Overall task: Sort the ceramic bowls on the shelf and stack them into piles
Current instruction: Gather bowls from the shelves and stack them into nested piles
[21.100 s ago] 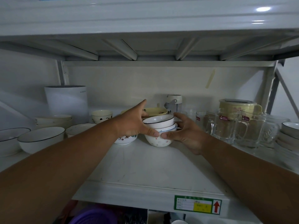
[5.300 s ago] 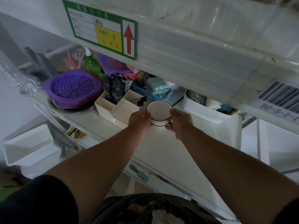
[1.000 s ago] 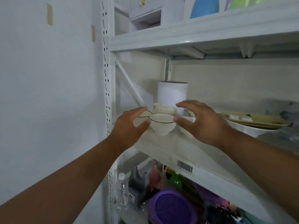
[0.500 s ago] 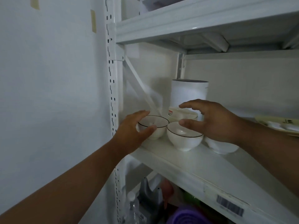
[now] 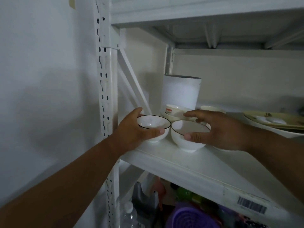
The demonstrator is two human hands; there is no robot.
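Observation:
Two small white ceramic bowls with thin black rims stand side by side at the left end of the white shelf (image 5: 177, 163). My left hand (image 5: 131, 134) wraps around the left bowl (image 5: 153, 123), thumb on its front and fingers behind. My right hand (image 5: 218, 130) grips the right bowl (image 5: 187, 129), thumb on the front wall and fingers over the far rim. The two rims touch. Part of a third white bowl (image 5: 220, 148) shows under my right wrist.
Behind the bowls stand a tall white cylinder (image 5: 181, 92), a cream stack of small bowls (image 5: 174, 111) and another cream bowl (image 5: 212, 108). Yellowish plates (image 5: 271, 122) lie to the right. A perforated upright post (image 5: 103, 79) borders the left. A purple strainer (image 5: 192, 218) sits below.
Both hands have closed onto the two black-rimmed bowls; the right hand dropped from hovering above its bowl to gripping it. The view has moved closer.

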